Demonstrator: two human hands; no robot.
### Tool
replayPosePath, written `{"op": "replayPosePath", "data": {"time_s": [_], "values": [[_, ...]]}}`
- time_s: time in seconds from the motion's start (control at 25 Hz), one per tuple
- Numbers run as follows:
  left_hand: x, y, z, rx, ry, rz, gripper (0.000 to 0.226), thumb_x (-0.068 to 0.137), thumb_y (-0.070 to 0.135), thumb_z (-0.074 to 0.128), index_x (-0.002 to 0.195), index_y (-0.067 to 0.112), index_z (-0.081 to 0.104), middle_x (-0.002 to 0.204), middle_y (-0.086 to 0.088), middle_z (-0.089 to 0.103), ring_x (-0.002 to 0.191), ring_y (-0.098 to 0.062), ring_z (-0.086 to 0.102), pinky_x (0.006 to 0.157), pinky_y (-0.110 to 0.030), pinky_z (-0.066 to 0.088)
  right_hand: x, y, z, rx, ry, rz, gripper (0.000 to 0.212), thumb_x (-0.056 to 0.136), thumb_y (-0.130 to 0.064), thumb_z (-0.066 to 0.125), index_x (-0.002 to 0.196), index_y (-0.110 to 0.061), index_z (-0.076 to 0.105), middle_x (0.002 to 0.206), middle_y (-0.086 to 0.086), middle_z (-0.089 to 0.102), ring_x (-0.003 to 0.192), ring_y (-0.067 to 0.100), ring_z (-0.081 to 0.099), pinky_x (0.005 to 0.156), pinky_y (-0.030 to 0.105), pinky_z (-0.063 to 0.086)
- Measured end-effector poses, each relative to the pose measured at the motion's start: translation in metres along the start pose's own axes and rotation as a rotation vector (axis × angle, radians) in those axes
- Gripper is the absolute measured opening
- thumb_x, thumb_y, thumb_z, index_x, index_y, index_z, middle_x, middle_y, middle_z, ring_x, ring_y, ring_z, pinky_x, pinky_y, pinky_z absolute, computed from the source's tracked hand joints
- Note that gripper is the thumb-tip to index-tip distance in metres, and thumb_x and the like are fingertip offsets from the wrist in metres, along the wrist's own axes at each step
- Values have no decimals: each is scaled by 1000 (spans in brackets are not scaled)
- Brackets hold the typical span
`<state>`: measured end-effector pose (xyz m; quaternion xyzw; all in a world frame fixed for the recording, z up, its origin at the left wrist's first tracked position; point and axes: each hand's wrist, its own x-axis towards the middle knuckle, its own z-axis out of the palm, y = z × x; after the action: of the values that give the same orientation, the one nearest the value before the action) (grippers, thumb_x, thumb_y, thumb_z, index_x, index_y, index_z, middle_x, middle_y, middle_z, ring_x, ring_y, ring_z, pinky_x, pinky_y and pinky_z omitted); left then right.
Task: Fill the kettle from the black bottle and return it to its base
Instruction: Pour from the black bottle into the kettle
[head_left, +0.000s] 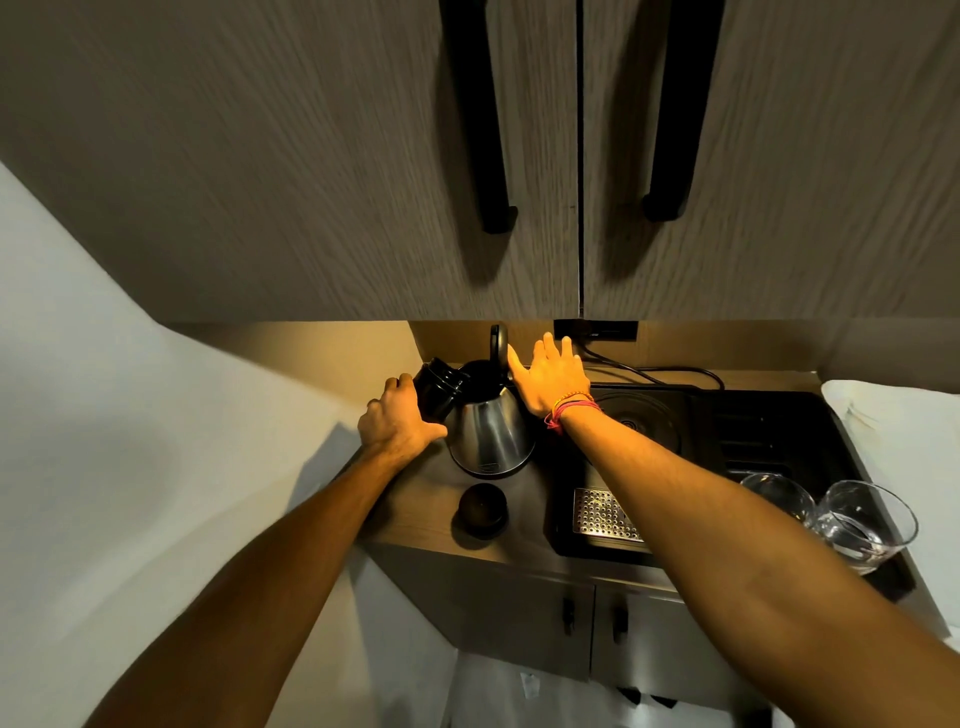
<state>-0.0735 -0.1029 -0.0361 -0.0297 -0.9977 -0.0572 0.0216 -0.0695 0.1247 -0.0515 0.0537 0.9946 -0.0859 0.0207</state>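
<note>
A steel kettle (491, 434) stands on the wooden counter with its black lid (498, 345) flipped up. My left hand (397, 418) grips the black bottle (439, 387), tipped with its mouth over the kettle's opening. My right hand (550, 376) is spread open just right of the kettle, its thumb touching the raised lid. The round kettle base (641, 418) sits bare on the black tray (769, 415) to the right. A black bottle cap (481, 510) lies on the counter in front of the kettle.
Two drinking glasses (865, 522) stand at the tray's front right, beside a perforated metal drip plate (602, 514). A cable (660, 371) runs along the back wall to a socket (595, 330). Cabinet doors with black handles (485, 135) hang low overhead. A white wall (130, 415) closes the left side.
</note>
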Motion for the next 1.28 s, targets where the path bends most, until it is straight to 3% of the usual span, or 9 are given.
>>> {"op": "replayPosePath", "data": {"time_s": [0.96, 1.16, 1.28], "values": [[-2, 8, -21, 151, -6, 33, 86, 63, 57, 80, 130, 13, 48, 128, -8, 58, 112, -36, 62, 80, -42, 53, -9, -3, -11, 131, -33, 65, 66, 100, -51, 18, 158, -20, 22, 165, 18, 12, 153, 40, 5, 123, 52, 20], [-2, 9, -22, 195, 8, 30, 83, 63, 56, 80, 127, 14, 49, 124, -7, 59, 108, -34, 63, 72, -38, 50, -11, -4, -11, 186, -4, 105, 76, 98, -58, 16, 158, -12, 21, 166, 17, 13, 155, 35, 4, 124, 50, 16], [0, 10, -23, 222, 21, 30, 81, 63, 56, 80, 126, 15, 50, 122, -6, 60, 106, -33, 64, 68, -35, 46, -12, -4, -11, 158, -22, 85, 72, 98, -56, 15, 159, -17, 20, 166, 18, 11, 155, 36, 2, 124, 51, 15]]}}
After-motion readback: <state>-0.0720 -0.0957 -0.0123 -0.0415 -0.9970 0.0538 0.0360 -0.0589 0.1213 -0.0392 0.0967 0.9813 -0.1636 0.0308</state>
